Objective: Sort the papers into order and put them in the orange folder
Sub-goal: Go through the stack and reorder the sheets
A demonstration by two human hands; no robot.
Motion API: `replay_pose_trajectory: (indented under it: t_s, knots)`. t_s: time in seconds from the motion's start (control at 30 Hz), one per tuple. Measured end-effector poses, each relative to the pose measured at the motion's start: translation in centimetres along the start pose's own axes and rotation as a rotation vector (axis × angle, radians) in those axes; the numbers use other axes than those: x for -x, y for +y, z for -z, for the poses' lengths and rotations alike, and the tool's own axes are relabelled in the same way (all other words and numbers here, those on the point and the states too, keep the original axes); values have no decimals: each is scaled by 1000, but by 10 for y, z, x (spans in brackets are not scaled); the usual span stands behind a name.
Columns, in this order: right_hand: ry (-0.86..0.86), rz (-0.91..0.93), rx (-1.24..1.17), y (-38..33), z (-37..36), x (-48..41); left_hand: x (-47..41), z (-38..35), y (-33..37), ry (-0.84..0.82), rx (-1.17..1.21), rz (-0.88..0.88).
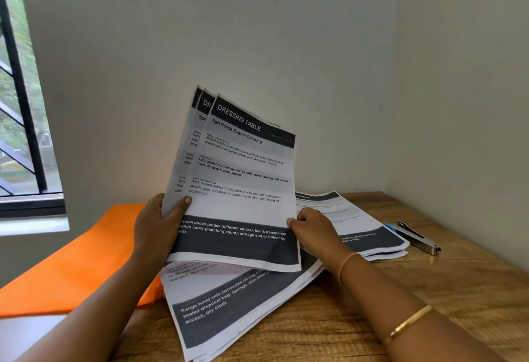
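At the far left stands a window with dark bars. Beside it lies one orange folder, flat and closed on the left end of the tabletop; whether it holds anything cannot be told. Its near right corner is tucked under a pile of papers.

The left grip is clamped on the lower left edge of the held papers, thumb across the front and fingers behind. These stand nearly upright above the tabletop, fanned so that three sheets can be counted by their dark headers; the front one reads "DRESSING TABLE" and "Nail Polish Swatch Coloring".

Under them the near pile lies slanted on the wood, several sheets deep; its number cannot be counted.

The right grip pinches the right edge of the front sheet, thumb on its face. That arm wears two bangles: a thin orange band at the wrist and a gold bangle farther up.

Behind the right grip a second pile, the far pile, lies flat. Just right of it sits one stapler, with a small blue item beside it.
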State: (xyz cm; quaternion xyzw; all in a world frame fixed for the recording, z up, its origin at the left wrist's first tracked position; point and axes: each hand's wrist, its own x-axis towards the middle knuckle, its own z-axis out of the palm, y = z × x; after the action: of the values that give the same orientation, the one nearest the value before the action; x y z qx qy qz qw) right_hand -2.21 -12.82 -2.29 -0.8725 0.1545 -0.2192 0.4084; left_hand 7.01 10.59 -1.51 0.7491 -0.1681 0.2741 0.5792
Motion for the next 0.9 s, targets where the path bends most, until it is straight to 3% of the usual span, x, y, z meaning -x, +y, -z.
replay_pose_trajectory:
  t_s: [0.23, 0.4, 0.6, 0.9]
  knots:
    - [54, 9, -72, 3, 1, -1, -1, -1, -4, -41, 8, 38]
    - [210, 3, -73, 10, 18, -9, -2, -1, -5, -13, 34, 63]
    - [391, -6, 441, 52, 66, -19, -4, 3, -10, 2, 37, 97]
    - [432, -228, 835, 78, 75, -35, -6, 5, -15, 25, 0, 128]
